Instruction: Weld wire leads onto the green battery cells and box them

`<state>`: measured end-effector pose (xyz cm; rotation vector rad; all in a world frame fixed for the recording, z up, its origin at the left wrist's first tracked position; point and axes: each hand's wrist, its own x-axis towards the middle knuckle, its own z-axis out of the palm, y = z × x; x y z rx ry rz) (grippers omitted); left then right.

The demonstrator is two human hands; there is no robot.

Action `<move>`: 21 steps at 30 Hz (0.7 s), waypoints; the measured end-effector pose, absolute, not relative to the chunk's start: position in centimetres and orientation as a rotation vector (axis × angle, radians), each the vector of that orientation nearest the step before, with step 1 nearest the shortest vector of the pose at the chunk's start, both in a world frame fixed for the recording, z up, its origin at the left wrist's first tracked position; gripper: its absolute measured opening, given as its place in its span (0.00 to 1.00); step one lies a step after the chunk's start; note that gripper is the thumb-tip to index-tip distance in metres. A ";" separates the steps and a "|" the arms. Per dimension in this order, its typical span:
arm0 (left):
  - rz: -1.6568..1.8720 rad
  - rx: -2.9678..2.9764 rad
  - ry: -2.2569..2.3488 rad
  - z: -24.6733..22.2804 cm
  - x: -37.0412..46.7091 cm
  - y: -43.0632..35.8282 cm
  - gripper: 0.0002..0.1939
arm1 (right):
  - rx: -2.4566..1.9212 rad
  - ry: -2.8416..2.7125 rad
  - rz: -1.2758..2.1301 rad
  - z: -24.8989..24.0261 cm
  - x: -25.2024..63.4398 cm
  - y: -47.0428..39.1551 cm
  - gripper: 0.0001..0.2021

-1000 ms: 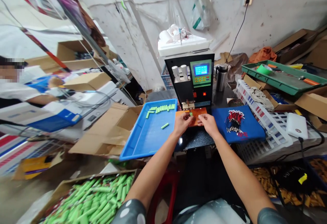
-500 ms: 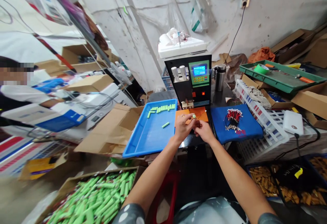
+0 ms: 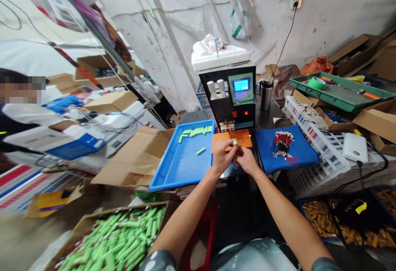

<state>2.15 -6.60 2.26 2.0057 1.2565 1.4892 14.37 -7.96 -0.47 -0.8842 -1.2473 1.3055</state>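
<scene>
My left hand [image 3: 222,155] is closed around a green cylindrical cell [image 3: 235,142], its round end facing up. Against it, my right hand [image 3: 246,159] pinches a thin wire lead [image 3: 245,140] whose white tip sticks up to the right. Both hands are over the front edge of an orange plate [image 3: 219,137], below a black machine [image 3: 213,73] with a lit blue screen. Left of them, a blue tray [image 3: 182,168] holds several green cells near its back and one lying alone. Red and black wire leads [image 3: 283,144] lie bundled on a blue cloth [image 3: 306,151] to the right.
A box of green cells [image 3: 117,238] stands at the lower left, below a cardboard flap [image 3: 130,155]. White basket [image 3: 328,155], green tray [image 3: 355,105] and white power bank [image 3: 355,147] are at the right. A steel flask [image 3: 266,95] stands beside the machine. Another person's arm [image 3: 37,116] shows at far left.
My hands have shifted slightly down with the cell between them. The machine's screen shows a different display. The other person at far left has moved a little to the right.
</scene>
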 end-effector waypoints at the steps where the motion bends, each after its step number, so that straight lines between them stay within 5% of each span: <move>1: 1.493 1.983 1.255 2.3 2.2 -6.6 0.11 | -0.884 -1.251 1.305 -0.5 14.4 -7.9 0.16; 10: 1.427 1.497 1.114 3.8 1.7 -5.4 0.14 | -0.903 -1.138 1.399 -0.9 14.9 -7.8 0.15; 21: 1.384 1.582 1.201 2.7 2.1 -5.0 0.13 | -0.872 -1.235 1.397 0.4 14.3 -7.6 0.12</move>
